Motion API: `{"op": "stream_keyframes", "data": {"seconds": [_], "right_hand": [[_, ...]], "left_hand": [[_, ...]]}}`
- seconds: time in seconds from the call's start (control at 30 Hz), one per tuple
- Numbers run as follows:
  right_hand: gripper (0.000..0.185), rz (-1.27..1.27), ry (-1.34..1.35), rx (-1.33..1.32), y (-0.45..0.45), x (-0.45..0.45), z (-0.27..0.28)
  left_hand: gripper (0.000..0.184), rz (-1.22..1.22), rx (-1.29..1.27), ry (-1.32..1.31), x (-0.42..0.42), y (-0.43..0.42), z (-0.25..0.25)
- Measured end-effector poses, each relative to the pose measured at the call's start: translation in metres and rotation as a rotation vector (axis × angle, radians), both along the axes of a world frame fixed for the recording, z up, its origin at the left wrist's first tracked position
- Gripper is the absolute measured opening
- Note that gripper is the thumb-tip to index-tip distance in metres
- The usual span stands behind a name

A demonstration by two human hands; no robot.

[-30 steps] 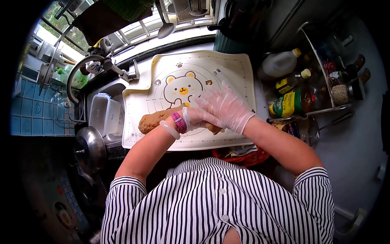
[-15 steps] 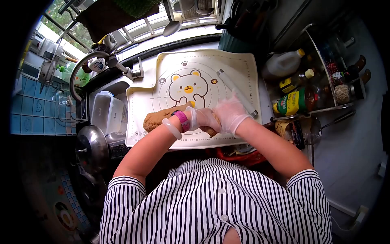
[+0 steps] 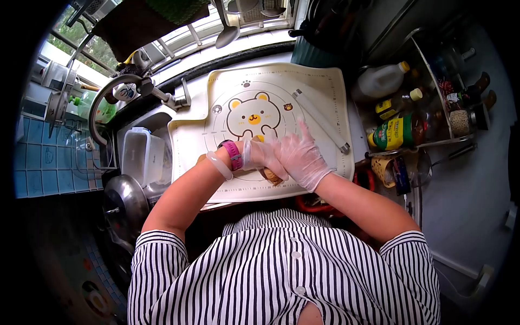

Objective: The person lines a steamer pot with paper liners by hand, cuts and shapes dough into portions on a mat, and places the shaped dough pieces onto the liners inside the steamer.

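Observation:
Brown dough (image 3: 273, 177) lies on a cream mat (image 3: 319, 81) with a printed bear; most of it is hidden under my left hand and wrist. My left hand (image 3: 264, 155), in a clear glove with a pink watch band at the wrist, rests over the dough, its fingers wrapped down and partly covered. My right hand (image 3: 303, 160), also gloved, touches the left hand's fingertips at the dough's right end, its thumb and fingers apart. A grey-white rolling pin (image 3: 322, 122) lies slanted on the mat beyond my right hand.
Left of the mat, a clear plastic container (image 3: 143, 157) sits by the sink, below a curved faucet (image 3: 100, 103). A steel lid (image 3: 124, 200) is nearer. On the right, a rack holds a white jug (image 3: 381, 80) and an oil bottle (image 3: 398, 131). A ladle (image 3: 227, 36) hangs above.
My right hand has opened from its curled shape and lies flatter against the left. The left forearm now covers the dough's left part, which showed before.

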State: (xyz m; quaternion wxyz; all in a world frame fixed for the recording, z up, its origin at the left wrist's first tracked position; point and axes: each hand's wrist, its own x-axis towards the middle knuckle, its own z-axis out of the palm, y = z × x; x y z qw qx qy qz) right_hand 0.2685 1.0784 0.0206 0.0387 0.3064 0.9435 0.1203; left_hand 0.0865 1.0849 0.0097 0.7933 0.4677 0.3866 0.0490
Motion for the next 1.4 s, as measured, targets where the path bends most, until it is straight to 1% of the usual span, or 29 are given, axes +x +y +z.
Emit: {"op": "stream_keyframes", "data": {"seconds": [0.13,0.2,0.23,0.3,0.33,0.4,0.43,0.47,0.5,0.53,0.6,0.63,0.67,0.73,0.8,0.83,0.93,0.97,1.0,1.07,1.1,1.13,1.17,1.2,1.27,1.3,1.33,1.37,1.4], "right_hand": [[0.024,-0.126,-0.131,-0.197,0.01,-0.015,-0.005],[0.015,-0.27,-0.109,-0.316,0.014,-0.018,-0.011],[0.015,-0.275,-0.11,-0.319,0.016,-0.021,-0.006],[0.018,-0.391,-0.154,-0.527,0.021,-0.024,0.005],[0.018,-0.394,-0.153,-0.531,0.024,-0.026,0.009],[0.018,-0.569,-0.144,-0.802,0.031,-0.028,0.013],[0.018,-0.573,-0.143,-0.807,0.037,-0.026,0.01],[0.019,-0.596,-0.067,-1.115,0.044,-0.021,0.003],[0.023,-0.61,0.017,-1.421,0.048,-0.015,-0.004],[0.023,-0.615,0.022,-1.424,0.048,-0.007,-0.019],[0.03,-0.666,0.396,-2.024,0.041,0.009,-0.05],[0.03,-0.542,0.416,-2.201,0.036,0.012,-0.046],[0.03,-0.546,0.423,-2.204,0.028,0.012,-0.041],[0.035,-0.287,0.669,-2.799,0.009,0.013,-0.03],[0.045,0.251,1.1,-3.021,-0.022,-0.007,-0.023],[0.047,0.465,1.157,-3.137,-0.028,-0.019,-0.005],[0.045,0.663,1.336,-3.064,-0.022,-0.03,0.044],[0.044,0.728,1.396,-3.035,-0.015,-0.028,0.06],[0.044,0.814,1.117,-2.693,0.01,-0.017,0.075],[0.039,0.776,1.27,-2.335,0.017,-0.015,0.096],[0.037,0.734,1.324,-2.159,0.022,-0.014,0.107],[0.03,0.459,1.406,-1.834,0.026,-0.012,0.099],[0.025,0.205,1.437,-1.501,0.032,-0.012,0.087],[0.023,-0.026,1.429,-1.164,0.04,-0.013,0.072],[0.029,-0.247,1.292,-0.769,0.051,-0.016,0.002],[0.029,-0.252,1.294,-0.77,0.057,-0.018,-0.034],[0.043,-0.377,1.029,-0.59,0.063,-0.02,-0.069],[0.057,-0.485,0.756,-0.413,0.067,-0.02,-0.097],[0.057,-0.491,0.753,-0.422,0.068,-0.019,-0.119]], "left_hand": [[0.034,-0.102,0.108,0.158,0.01,0.009,0.016],[0.026,-0.256,0.178,0.521,0.018,0.016,0.027],[0.026,-0.262,0.177,0.519,0.022,0.017,0.028],[0.021,-0.453,0.495,0.771,0.029,0.017,0.028],[0.021,-0.458,0.493,0.771,0.029,0.016,0.024],[0.017,-0.537,0.902,0.959,0.029,0.01,0.013],[0.011,-0.565,1.131,1.028,0.028,0.003,0.012],[0.011,-0.572,1.13,1.025,0.027,-0.001,0.009],[0.011,-0.598,1.379,1.064,0.026,-0.003,0.005],[0.011,-0.619,1.632,1.093,0.024,-0.005,-0.001],[0.011,-0.615,1.775,1.063,0.016,-0.006,-0.008],[0.01,-0.605,1.82,0.889,0.012,-0.005,-0.003],[0.01,-0.591,1.855,0.714,0.008,-0.005,0.003],[0.007,-0.55,1.913,0.658,-0.002,-0.003,0.014],[0.011,-0.12,2.172,0.343,-0.01,0.005,0.021],[0.019,-0.019,2.204,0.311,-0.009,0.006,0.026],[0.023,0.189,2.205,0.431,-0.005,0.013,0.041],[0.027,0.157,2.093,0.631,-0.007,0.016,0.033],[0.029,0.267,1.979,0.664,-0.014,0.029,0.012],[0.031,0.7,1.462,0.636,-0.024,0.042,-0.044],[0.032,0.873,1.236,0.43,-0.031,0.053,-0.083],[0.033,1.023,0.991,0.226,-0.035,0.061,-0.108],[0.035,1.091,0.685,-0.057,-0.033,0.065,-0.1],[0.035,1.092,0.688,-0.06,-0.033,0.073,-0.094],[0.034,1.052,0.522,-0.16,-0.032,0.087,-0.09],[0.042,0.982,0.466,-0.183,-0.038,0.095,-0.105],[0.042,0.979,0.461,-0.182,-0.045,0.107,-0.126],[0.051,0.786,0.895,0.136,-0.053,0.117,-0.148],[0.061,0.541,1.297,0.46,-0.058,0.12,-0.162]]}}
